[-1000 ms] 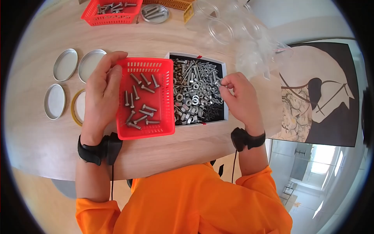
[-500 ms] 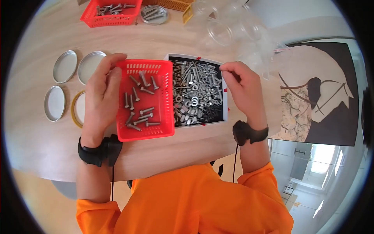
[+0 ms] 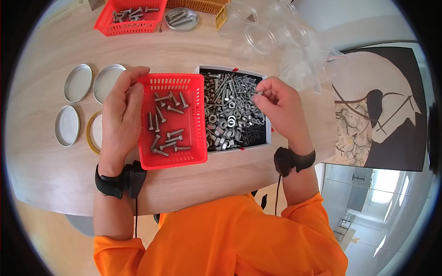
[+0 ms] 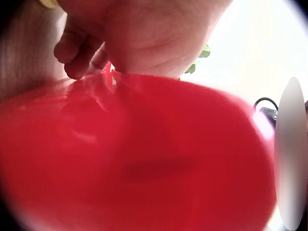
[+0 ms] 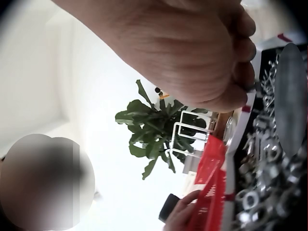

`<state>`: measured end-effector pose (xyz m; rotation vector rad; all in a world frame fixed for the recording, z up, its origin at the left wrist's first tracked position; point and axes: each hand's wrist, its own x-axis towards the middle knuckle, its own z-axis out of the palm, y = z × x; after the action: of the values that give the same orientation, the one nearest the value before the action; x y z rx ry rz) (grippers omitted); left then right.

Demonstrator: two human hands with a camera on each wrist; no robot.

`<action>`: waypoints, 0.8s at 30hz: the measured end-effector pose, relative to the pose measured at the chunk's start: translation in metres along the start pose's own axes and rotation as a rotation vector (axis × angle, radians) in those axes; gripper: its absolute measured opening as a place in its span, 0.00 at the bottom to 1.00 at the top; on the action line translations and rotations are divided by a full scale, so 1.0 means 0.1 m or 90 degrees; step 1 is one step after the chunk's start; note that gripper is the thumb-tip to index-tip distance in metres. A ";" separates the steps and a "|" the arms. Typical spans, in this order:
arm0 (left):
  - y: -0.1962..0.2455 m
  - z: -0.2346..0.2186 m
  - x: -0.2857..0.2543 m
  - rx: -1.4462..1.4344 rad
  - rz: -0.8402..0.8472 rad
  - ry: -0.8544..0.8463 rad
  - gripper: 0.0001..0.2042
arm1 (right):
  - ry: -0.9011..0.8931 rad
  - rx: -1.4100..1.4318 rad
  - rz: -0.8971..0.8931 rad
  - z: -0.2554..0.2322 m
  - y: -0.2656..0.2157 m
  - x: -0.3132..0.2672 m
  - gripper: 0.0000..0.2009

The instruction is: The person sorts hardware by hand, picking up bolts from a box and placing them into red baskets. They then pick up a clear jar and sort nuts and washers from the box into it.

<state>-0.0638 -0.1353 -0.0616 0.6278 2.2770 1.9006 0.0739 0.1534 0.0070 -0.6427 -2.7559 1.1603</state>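
Observation:
My left hand [image 3: 120, 122] grips the left rim of a red plastic basket [image 3: 172, 158], which holds several loose bolts [image 3: 175, 109]. The left wrist view is mostly filled by the basket's red side [image 4: 159, 159], with the hand [image 4: 149, 33] at its upper edge. Beside the basket, a shallow black-lined box [image 3: 268, 133] holds a mix of screws, bolts and nuts [image 3: 230, 108]. Over that box's right side, my right hand [image 3: 283, 108] pinches a small metal fastener [image 3: 260, 93] between thumb and fingers; its shape is largely hidden by them.
Round metal lids [image 3: 77, 83] lie at the left, one with a yellow rim [image 3: 94, 133]. Behind stand another red basket of bolts [image 3: 131, 28], a round tin with bolts [image 3: 197, 23] and a wicker tray [image 3: 202, 4]. Clear plastic jars [image 3: 260, 39] sit at the back right, near a horse picture [image 3: 382, 106].
One more bolt lies among the upper bolts in the basket. My right hand drew back to the box's right edge, then returned over the box and now pinches a fastener.

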 end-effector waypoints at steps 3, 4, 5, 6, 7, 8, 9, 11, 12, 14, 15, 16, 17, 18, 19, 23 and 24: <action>0.01 0.00 0.01 0.022 -0.004 -0.011 0.14 | -0.065 0.123 -0.088 0.13 -0.23 -0.10 0.08; 0.02 0.00 0.01 0.012 -0.012 -0.014 0.14 | -0.073 0.169 -0.118 0.18 -0.31 -0.13 0.08; 0.03 0.00 0.01 0.001 -0.020 -0.016 0.14 | -0.080 0.213 -0.149 0.23 -0.39 -0.14 0.08; 0.02 0.01 0.02 0.001 -0.016 -0.016 0.14 | -0.089 0.255 -0.182 0.23 -0.43 -0.15 0.08; 0.02 0.01 0.02 -0.001 -0.013 -0.013 0.14 | -0.045 0.209 -0.150 0.13 -0.43 -0.12 0.08; 0.01 0.01 0.01 -0.003 -0.013 -0.008 0.14 | -0.010 0.105 -0.149 0.00 -0.34 -0.08 0.09; 0.01 0.01 0.00 0.004 -0.013 -0.006 0.14 | 0.023 0.001 -0.148 -0.13 -0.19 -0.02 0.10; 0.03 0.00 0.00 0.021 -0.010 -0.003 0.14 | 0.062 -0.236 -0.209 -0.32 0.05 0.07 0.09; 0.03 0.00 0.00 0.024 -0.009 -0.001 0.14 | 0.054 -0.318 -0.243 -0.29 0.15 0.08 0.09; 0.04 0.00 0.01 0.034 -0.007 -0.005 0.14 | 0.041 -0.476 -0.305 -0.24 0.31 0.07 0.08; 0.04 0.00 0.01 0.027 -0.009 -0.006 0.14 | 0.048 -0.498 -0.290 -0.20 0.35 0.07 0.07; 0.04 0.00 0.01 0.022 -0.011 -0.007 0.14 | 0.055 -0.520 -0.274 -0.13 0.36 0.09 0.07; 0.03 0.00 0.01 0.017 -0.013 -0.009 0.14 | 0.062 -0.541 -0.258 -0.08 0.36 0.09 0.06; 0.03 0.00 0.01 0.018 -0.013 -0.009 0.14 | 0.063 -0.547 -0.248 -0.07 0.36 0.10 0.06; 0.02 0.00 0.01 0.018 -0.014 -0.010 0.14 | 0.062 -0.553 -0.238 -0.07 0.35 0.10 0.05; 0.02 0.00 0.00 -0.001 -0.013 -0.006 0.14 | 0.084 -0.484 -0.238 -0.09 0.33 0.07 0.04; 0.01 0.00 0.00 -0.007 -0.005 -0.003 0.14 | 0.073 -0.430 -0.208 -0.11 0.30 0.05 0.05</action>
<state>-0.0636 -0.1352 -0.0608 0.6208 2.2622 1.9045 0.0827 0.1815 -0.0066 -0.2568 -2.9684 0.1102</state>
